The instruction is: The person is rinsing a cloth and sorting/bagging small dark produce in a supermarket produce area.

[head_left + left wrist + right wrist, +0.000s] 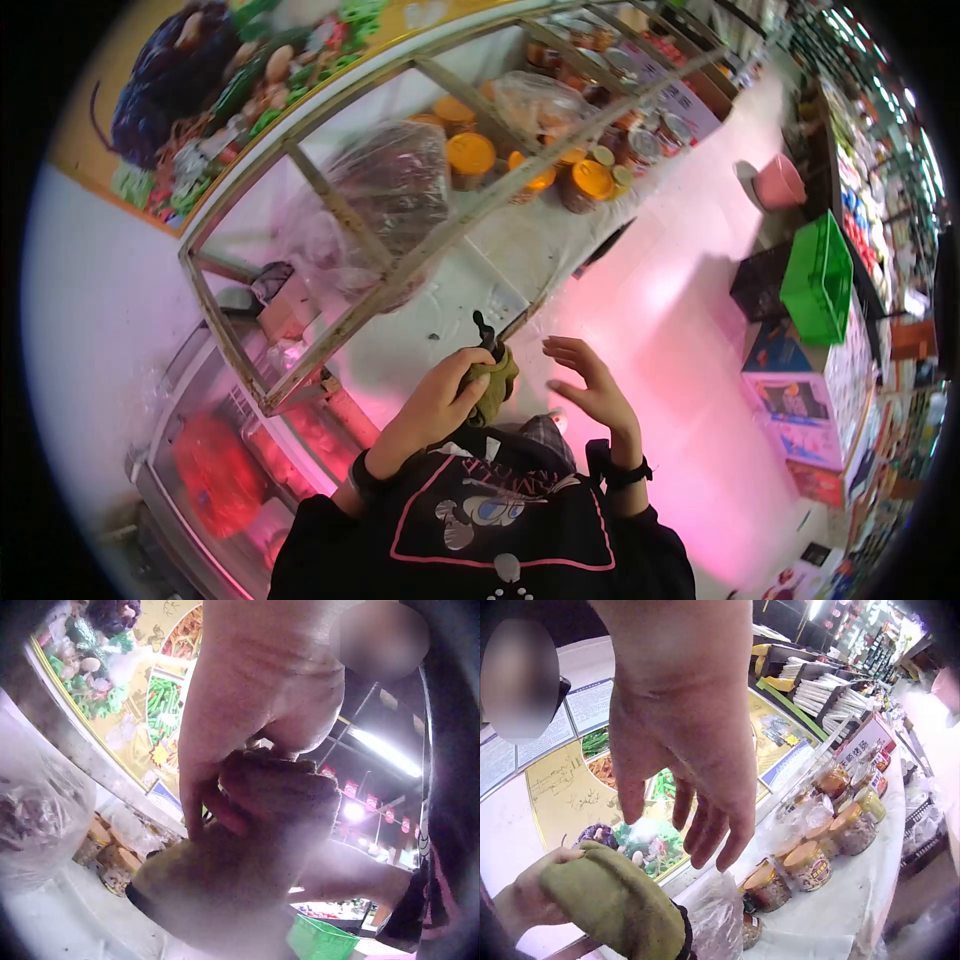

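Observation:
In front of the chest, my left hand [438, 395] grips a bunched olive-green cloth [494, 388] with thumb and fingers. A black strip sticks up from the cloth's far end, and in the right wrist view dark edging runs along the end of the cloth [615, 900]. The left wrist view has the cloth [202, 889] in shadow, hanging beneath the curled fingers. My right hand [590, 388] is held just to the right of it, apart from the cloth. Its fingers [697, 832] are extended and loosely spread, with nothing in them.
A white counter [500, 250] lies ahead under a worn metal frame [440, 240]. Orange-lidded jars [470, 155] and a plastic-wrapped bundle [385, 190] stand on it. To the left is a glass-topped case [215, 470] with red-lit goods; to the right, a green crate [818, 280] and pink bucket [780, 183].

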Tool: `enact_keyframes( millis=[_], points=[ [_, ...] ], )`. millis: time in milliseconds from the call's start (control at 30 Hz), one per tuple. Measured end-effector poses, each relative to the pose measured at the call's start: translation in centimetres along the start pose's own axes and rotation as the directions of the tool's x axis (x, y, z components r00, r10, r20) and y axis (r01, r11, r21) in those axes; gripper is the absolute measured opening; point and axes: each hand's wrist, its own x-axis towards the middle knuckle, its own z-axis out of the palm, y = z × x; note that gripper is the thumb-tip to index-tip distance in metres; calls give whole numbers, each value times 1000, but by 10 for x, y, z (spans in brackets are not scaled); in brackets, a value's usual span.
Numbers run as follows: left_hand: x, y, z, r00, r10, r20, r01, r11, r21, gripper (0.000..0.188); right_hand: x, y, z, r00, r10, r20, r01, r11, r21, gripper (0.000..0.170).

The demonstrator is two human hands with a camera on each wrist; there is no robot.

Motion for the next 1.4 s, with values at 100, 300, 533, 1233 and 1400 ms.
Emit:
enact_keyframes(
  millis=[100, 300, 533, 1233, 1400],
  points=[
    [18, 19, 32, 986, 52, 159, -53, 999, 2, 29, -23, -4, -18, 983, -137, 118, 158, 969, -189, 80],
    [56, 77, 134, 796, 102, 597, -119, 993, -12, 53, -110, 31, -93, 991, -133, 17, 134, 966, -220, 93],
    [85, 113, 248, 639, 179, 748, -232, 972, -34, 44, -225, 60, -167, 974, 33, -226, -79, 977, -198, 68],
    [42, 77, 184, 942, 129, 311, -140, 990, 14, 30, -151, 43, -104, 987, -35, -160, 12, 990, -139, 38],
    [25, 61, 136, 980, 112, 167, -122, 991, 52, 29, -109, 22, -75, 1000, 2, -9, -4, 987, -161, 49]
  ],
)
